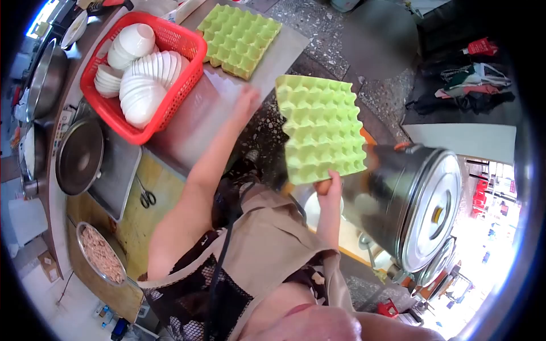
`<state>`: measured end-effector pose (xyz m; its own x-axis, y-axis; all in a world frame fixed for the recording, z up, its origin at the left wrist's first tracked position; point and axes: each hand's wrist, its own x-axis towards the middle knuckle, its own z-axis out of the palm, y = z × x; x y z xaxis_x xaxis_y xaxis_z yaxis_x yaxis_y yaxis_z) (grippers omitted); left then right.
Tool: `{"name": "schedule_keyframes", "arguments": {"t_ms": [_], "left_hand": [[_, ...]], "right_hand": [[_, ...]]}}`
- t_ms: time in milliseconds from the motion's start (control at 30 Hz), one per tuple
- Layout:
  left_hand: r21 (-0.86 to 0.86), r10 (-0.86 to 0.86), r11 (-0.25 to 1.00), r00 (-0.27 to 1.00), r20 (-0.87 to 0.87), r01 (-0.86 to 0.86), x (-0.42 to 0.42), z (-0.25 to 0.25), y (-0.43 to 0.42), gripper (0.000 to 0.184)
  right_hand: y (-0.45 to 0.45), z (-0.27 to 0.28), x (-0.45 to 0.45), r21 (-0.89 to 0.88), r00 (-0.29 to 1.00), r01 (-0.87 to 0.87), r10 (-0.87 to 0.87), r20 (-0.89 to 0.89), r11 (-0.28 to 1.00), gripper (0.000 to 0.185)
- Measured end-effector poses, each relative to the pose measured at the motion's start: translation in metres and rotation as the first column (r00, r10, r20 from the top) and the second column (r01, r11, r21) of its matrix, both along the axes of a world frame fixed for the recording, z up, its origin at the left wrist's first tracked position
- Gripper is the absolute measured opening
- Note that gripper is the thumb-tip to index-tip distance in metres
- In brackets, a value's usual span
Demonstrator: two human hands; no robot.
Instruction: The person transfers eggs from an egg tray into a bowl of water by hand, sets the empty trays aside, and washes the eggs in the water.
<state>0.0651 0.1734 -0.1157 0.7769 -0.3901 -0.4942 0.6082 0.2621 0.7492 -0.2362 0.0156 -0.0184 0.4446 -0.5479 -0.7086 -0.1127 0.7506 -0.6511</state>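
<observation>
A green egg tray (324, 128) is tilted up in front of me, gripped at its lower edge by my right hand (330, 184). Beside those fingers shows a small brown rounded thing (323, 187), perhaps an egg. My left arm reaches forward, and my left hand (245, 103) is smeared by motion over the metal table (190, 133)'s edge. Another green egg tray, or a stack of them (239, 40), lies on the table just beyond that hand. Left of it stands a red plastic basket (152, 129) filled with white bowls (145, 96).
A large steel pot (392, 193) with a lid (435, 210) stands close on my right. To my left are black-handled scissors (147, 196), a metal tray (120, 182), a dark round pan (79, 156) and a bowl of shredded, meat-like food (101, 254).
</observation>
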Motion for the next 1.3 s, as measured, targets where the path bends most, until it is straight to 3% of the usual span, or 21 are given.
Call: {"name": "schedule_keyframes", "arguments": {"t_ms": [33, 67, 133, 167, 233, 300, 367, 400, 433, 500, 567, 633, 733, 867, 933, 967, 1033, 1067, 1167, 1233, 1300], "left_hand": [[0.249, 0.160, 0.952, 0.984, 0.083, -0.176, 0.048, -0.028, 0.002, 0.077], [0.465, 0.287, 0.813, 0.936, 0.203, -0.350, 0.087, -0.045, 0.002, 0.087], [0.718, 0.562, 0.476, 0.804, 0.196, -0.508, 0.139, -0.057, -0.008, 0.100], [0.723, 0.566, 0.470, 0.801, 0.194, -0.507, 0.151, -0.059, -0.009, 0.100], [0.894, 0.471, 0.325, 0.872, 0.129, -0.308, 0.169, -0.039, -0.017, 0.104], [0.878, 0.500, 0.299, 0.845, 0.190, -0.374, 0.174, -0.051, -0.014, 0.096], [0.517, 0.504, 0.714, 0.859, 0.088, -0.472, 0.171, -0.056, -0.001, 0.091], [0.259, 0.481, 0.841, 0.876, 0.043, -0.475, 0.171, -0.055, 0.000, 0.091], [0.253, 0.478, 0.844, 0.877, 0.045, -0.473, 0.172, -0.051, -0.003, 0.091], [0.137, 0.630, 0.775, 0.740, -0.235, -0.616, 0.169, -0.042, -0.004, 0.053], [0.143, 0.631, 0.774, 0.731, -0.261, -0.617, 0.168, -0.033, -0.002, 0.051], [-0.159, 0.516, 0.833, 0.848, -0.122, -0.530, 0.160, -0.017, -0.004, 0.064], [-0.190, 0.469, 0.860, 0.880, -0.074, -0.474, 0.154, 0.015, -0.020, 0.060], [-0.190, 0.332, 0.926, 0.943, -0.005, -0.327, 0.150, 0.080, -0.041, 0.062], [-0.224, 0.314, 0.923, 0.949, -0.028, -0.312, 0.143, 0.112, -0.046, 0.063], [-0.248, 0.292, 0.922, 0.955, -0.053, -0.296, 0.140, 0.119, -0.050, 0.064], [-0.244, 0.301, 0.921, 0.952, -0.051, -0.304, 0.135, 0.120, -0.055, 0.064], [-0.269, 0.292, 0.915, 0.954, -0.067, -0.300, 0.131, 0.122, -0.056, 0.064], [-0.233, 0.295, 0.919, 0.947, -0.124, -0.317, 0.120, 0.111, -0.060, 0.065], [-0.212, 0.351, 0.893, 0.910, -0.219, -0.396, 0.116, 0.089, -0.061, 0.065], [-0.175, 0.338, 0.912, 0.921, -0.193, -0.371, 0.112, 0.065, -0.055, 0.066]], "right_hand": [[-0.010, 0.001, 0.010, 0.062, 0.995, 0.074, -0.078, 0.058, 0.995, 0.035], [-0.016, 0.007, 0.019, 0.078, 0.995, 0.098, -0.101, 0.029, 0.992, 0.034], [-0.025, 0.010, 0.031, 0.049, 0.989, 0.144, -0.145, 0.014, 0.988, 0.033], [-0.030, 0.005, 0.031, 0.035, 0.989, 0.149, -0.150, 0.017, 0.988, 0.033], [-0.040, -0.001, 0.031, 0.060, 0.991, 0.121, -0.124, 0.047, 0.991, 0.038], [-0.042, 0.001, 0.035, 0.077, 0.990, 0.134, -0.137, 0.025, 0.988, 0.039], [-0.044, 0.002, 0.042, 0.110, 0.969, 0.247, -0.246, -0.018, 0.963, 0.039], [-0.045, 0.002, 0.040, 0.112, 0.977, 0.213, -0.214, -0.008, 0.971, 0.040], [-0.045, 0.003, 0.046, 0.109, 0.976, 0.216, -0.217, -0.003, 0.970, 0.040], [-0.042, 0.007, 0.052, 0.009, 0.961, 0.252, -0.249, -0.118, 0.968, 0.035], [-0.048, -0.001, 0.050, -0.020, 0.970, 0.213, -0.214, -0.119, 0.977, 0.036], [-0.051, -0.002, 0.055, -0.102, 0.977, 0.093, -0.111, -0.184, 0.990, 0.033], [-0.062, -0.010, 0.076, -0.167, 0.974, -0.068, 0.029, -0.224, 0.984, 0.029], [-0.068, -0.028, 0.124, -0.226, 0.984, -0.114, 0.079, -0.161, 0.967, 0.027], [-0.078, -0.050, 0.151, -0.236, 0.944, -0.327, 0.308, -0.114, 0.915, 0.029], [-0.076, -0.051, 0.175, -0.244, 0.934, -0.356, 0.332, -0.132, 0.902, 0.026], [-0.059, -0.045, 0.227, -0.204, 0.910, -0.414, 0.408, -0.070, 0.887, 0.021], [-0.047, -0.038, 0.249, -0.185, 0.894, -0.446, 0.445, -0.049, 0.876, 0.030], [-0.033, -0.045, 0.277, -0.265, 0.729, -0.658, 0.509, -0.458, 0.705, 0.038], [-0.027, -0.049, 0.260, -0.228, 0.745, -0.645, 0.534, -0.399, 0.729, 0.035], [-0.025, -0.054, 0.232, -0.190, 0.763, -0.627, 0.547, -0.345, 0.755, 0.033]]}}
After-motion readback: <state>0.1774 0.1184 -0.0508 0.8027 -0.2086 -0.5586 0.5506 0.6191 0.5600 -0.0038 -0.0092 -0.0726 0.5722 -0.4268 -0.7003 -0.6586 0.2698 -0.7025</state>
